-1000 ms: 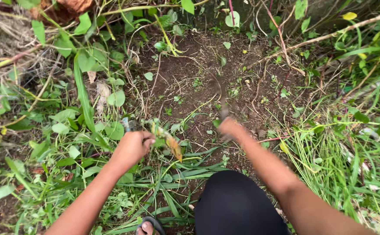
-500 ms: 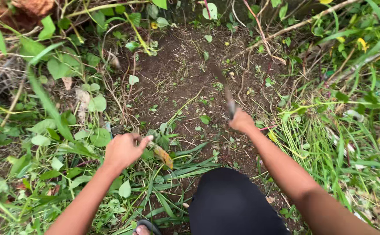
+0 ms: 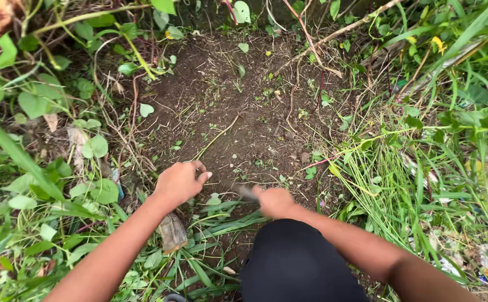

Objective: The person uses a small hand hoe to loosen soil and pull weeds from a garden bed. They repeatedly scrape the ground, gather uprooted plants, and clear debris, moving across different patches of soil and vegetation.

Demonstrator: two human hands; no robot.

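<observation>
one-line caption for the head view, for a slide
Crouched over a bare soil patch ringed by weeds, the left hand is closed in a fist while the right hand grips a blurred tool.

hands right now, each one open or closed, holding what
Left hand: closed in a loose fist, contents unclear.
Right hand: closed on a blurred dark tool.

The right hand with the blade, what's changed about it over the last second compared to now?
The right hand swung its blade up over the bare soil, then down and back toward the body; it is now low and blurred. The left hand, closed in a fist, slid slightly toward the middle, and the yellowed leaf it held no longer shows in its grip. The soil patch and the grass look unchanged.
</observation>
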